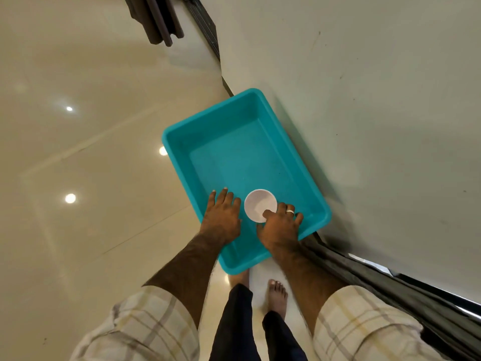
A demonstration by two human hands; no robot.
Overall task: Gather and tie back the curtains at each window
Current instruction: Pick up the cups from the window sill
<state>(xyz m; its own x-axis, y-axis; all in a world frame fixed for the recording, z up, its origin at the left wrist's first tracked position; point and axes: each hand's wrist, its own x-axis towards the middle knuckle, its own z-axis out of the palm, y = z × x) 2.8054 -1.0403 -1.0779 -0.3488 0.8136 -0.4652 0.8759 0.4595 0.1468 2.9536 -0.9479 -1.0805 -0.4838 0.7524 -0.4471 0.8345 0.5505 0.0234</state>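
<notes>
Teal tub (299, 162) is pressed under the left hand (222, 217)'s flat, spread fingers while the right hand (279, 227) pinches the white bowl (257, 203)'s near rim, thumb inside, so a loose pinch risks dropping it.

Home interior: glossy floor tiles (78, 152), dark curtain (158, 19), bare feet (277, 293).

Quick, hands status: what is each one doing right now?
Left hand: open, fingers straight, resting on the teal tub's rim.
Right hand: pinching the white bowl at its rim.
</notes>
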